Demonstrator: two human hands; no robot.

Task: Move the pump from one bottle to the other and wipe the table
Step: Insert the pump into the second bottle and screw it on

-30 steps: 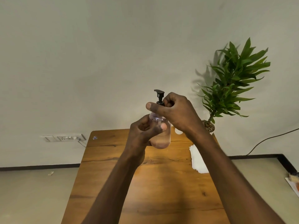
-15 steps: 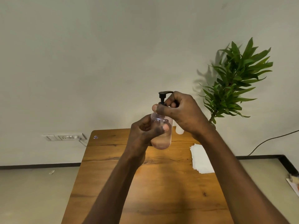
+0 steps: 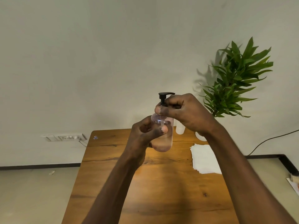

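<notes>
holding a clear bottle (image 3: 162, 135) upright above the desk (image 3: 161, 183), left hand (image 3: 142, 136) wrapped round its body from the left, fingertips seen through the plastic. pinching the collar of the black pump (image 3: 164, 98) at the bottle's neck, right hand (image 3: 184, 112) curled tight, nozzle pointing right over the knuckles. lying flat by the desk's right edge, white paper towels (image 3: 203, 159). standing behind the right hand, a second white bottle (image 3: 180, 130), mostly hidden, and a green plant (image 3: 234, 81).
</notes>
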